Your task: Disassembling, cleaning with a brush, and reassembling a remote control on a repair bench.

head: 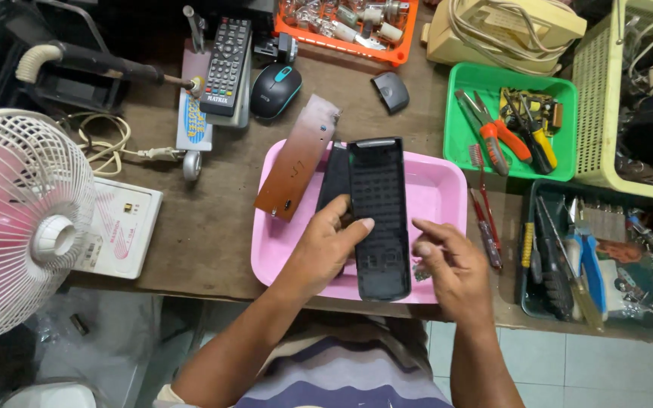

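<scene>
A: What have we got in our hands?

B: Our left hand is closed on the black remote shell, fingers wrapped over its left edge with the thumb on top. The shell lies lengthwise over the pink tray, inner side up, its near end reaching past the tray's 6 o'clock rim.

A: And the right hand?

B: It sits just beside the shell at the shell's 3 o'clock, holding nothing, fingers curled loosely, the fingertips a little apart from the shell's edge.

A: What else is in the tray?

B: A second black piece lies touching the shell on its 9 o'clock side. A brown circuit board leans over the tray's rim at 10 o'clock.

A: Around the tray?

B: At 12 o'clock we see a small black cover; at 11 o'clock a black and blue mouse and a whole remote. At 2 o'clock a green basket holds pliers. Two red screwdrivers lie at 3 o'clock. A white fan stands at 9 o'clock.
</scene>
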